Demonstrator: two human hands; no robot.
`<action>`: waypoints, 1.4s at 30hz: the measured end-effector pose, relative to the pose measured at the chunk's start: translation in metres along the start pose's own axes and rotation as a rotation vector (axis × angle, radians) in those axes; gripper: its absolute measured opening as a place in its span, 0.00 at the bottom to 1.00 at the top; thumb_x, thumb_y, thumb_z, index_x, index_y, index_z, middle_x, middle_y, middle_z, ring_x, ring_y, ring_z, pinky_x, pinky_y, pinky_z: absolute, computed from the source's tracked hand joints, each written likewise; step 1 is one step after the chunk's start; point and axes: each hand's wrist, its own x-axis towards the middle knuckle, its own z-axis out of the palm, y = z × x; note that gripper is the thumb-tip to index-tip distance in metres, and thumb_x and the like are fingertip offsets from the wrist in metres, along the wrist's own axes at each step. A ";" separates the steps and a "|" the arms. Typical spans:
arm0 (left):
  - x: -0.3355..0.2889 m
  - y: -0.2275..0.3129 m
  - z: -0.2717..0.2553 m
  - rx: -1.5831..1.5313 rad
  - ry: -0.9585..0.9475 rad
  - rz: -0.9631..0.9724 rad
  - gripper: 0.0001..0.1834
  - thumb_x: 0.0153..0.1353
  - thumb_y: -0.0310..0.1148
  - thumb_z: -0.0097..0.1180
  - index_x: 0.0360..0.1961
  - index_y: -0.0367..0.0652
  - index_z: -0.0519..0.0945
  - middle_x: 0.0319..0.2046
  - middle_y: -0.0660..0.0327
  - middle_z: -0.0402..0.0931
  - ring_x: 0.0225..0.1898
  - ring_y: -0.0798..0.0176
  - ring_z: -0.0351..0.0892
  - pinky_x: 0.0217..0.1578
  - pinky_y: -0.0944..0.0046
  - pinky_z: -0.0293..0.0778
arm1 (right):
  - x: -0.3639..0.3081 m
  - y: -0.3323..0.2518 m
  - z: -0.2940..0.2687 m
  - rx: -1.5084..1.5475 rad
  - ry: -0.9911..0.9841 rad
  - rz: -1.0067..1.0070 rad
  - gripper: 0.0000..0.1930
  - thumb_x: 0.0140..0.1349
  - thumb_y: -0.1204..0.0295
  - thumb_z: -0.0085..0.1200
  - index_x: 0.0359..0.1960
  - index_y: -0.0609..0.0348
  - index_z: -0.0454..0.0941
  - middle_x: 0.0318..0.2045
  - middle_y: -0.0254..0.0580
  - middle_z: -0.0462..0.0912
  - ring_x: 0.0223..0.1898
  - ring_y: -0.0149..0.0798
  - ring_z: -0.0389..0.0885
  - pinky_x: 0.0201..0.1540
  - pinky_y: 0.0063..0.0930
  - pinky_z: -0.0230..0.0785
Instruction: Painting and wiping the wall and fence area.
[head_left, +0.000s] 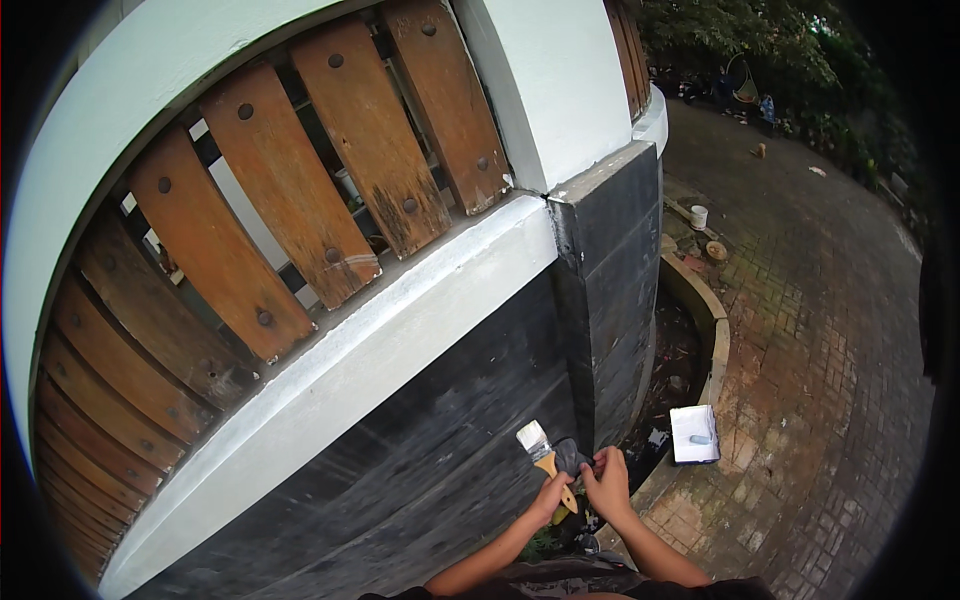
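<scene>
My left hand (549, 497) is closed round the wooden handle of a paintbrush (547, 462). The brush points up and to the left, its bristles coated in white paint. Between my hands is a crumpled dark grey piece (568, 456) that looks like cloth; its exact kind is unclear. My right hand (606, 487) pinches the right side of this piece, fingers curled. Both hands are in front of the dark tiled wall (450, 430), below a white-painted ledge (400, 330).
Brown wooden slats (270, 190) stand above the ledge, beside a white pillar (570, 90). A white paint tray (694, 435) with a small roller lies at the right, by the curved planter edge (718, 350). Farther back on the brick paving (800, 400) is a white bucket (699, 217).
</scene>
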 end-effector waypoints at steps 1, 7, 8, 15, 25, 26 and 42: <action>0.004 0.008 0.002 0.027 -0.016 0.014 0.15 0.57 0.42 0.48 0.30 0.41 0.76 0.26 0.64 0.73 0.29 0.69 0.71 0.32 0.68 0.66 | 0.000 0.007 -0.008 0.001 -0.221 0.087 0.13 0.52 0.70 0.60 0.33 0.66 0.70 0.19 0.44 0.75 0.22 0.40 0.76 0.28 0.30 0.69; 0.012 0.029 0.019 0.050 -0.281 -0.061 0.18 0.62 0.45 0.45 0.35 0.41 0.76 0.29 0.64 0.75 0.32 0.72 0.74 0.35 0.70 0.68 | -0.009 0.041 0.008 0.680 -0.650 0.558 0.10 0.66 0.69 0.44 0.43 0.62 0.66 0.29 0.42 0.76 0.23 0.35 0.80 0.20 0.23 0.71; 0.013 0.029 0.023 0.073 -0.286 -0.035 0.19 0.63 0.46 0.45 0.36 0.41 0.76 0.29 0.65 0.75 0.32 0.72 0.74 0.35 0.70 0.69 | -0.006 0.042 0.009 0.668 -0.612 0.568 0.09 0.66 0.69 0.42 0.42 0.62 0.66 0.27 0.39 0.75 0.19 0.31 0.75 0.18 0.23 0.66; 0.013 0.037 0.033 0.289 -0.324 0.276 0.40 0.65 0.58 0.39 0.64 0.35 0.52 0.61 0.50 0.57 0.61 0.62 0.58 0.53 0.67 0.60 | 0.009 0.023 -0.004 0.145 -0.347 0.207 0.10 0.62 0.70 0.43 0.35 0.68 0.69 0.24 0.51 0.76 0.27 0.40 0.77 0.31 0.33 0.67; -0.040 0.053 -0.001 0.265 -0.413 0.238 0.44 0.63 0.59 0.42 0.65 0.32 0.51 0.67 0.48 0.50 0.69 0.56 0.45 0.65 0.64 0.44 | 0.167 -0.270 -0.186 -0.478 -0.131 -0.501 0.08 0.55 0.74 0.57 0.33 0.68 0.78 0.18 0.43 0.76 0.20 0.31 0.72 0.25 0.25 0.64; -0.034 0.042 -0.004 0.294 -0.403 0.210 0.44 0.62 0.59 0.44 0.65 0.32 0.52 0.66 0.48 0.52 0.68 0.56 0.49 0.64 0.63 0.48 | 0.191 -0.298 -0.203 -0.518 -0.130 -0.521 0.08 0.55 0.74 0.58 0.33 0.67 0.79 0.18 0.40 0.77 0.21 0.29 0.72 0.26 0.24 0.64; -0.027 0.010 -0.036 0.168 -0.411 0.188 0.35 0.63 0.49 0.50 0.62 0.35 0.59 0.60 0.54 0.62 0.62 0.62 0.59 0.61 0.66 0.53 | 0.315 -0.521 -0.171 -0.990 -0.049 -0.731 0.13 0.47 0.66 0.65 0.27 0.64 0.82 0.18 0.33 0.79 0.20 0.26 0.73 0.22 0.22 0.65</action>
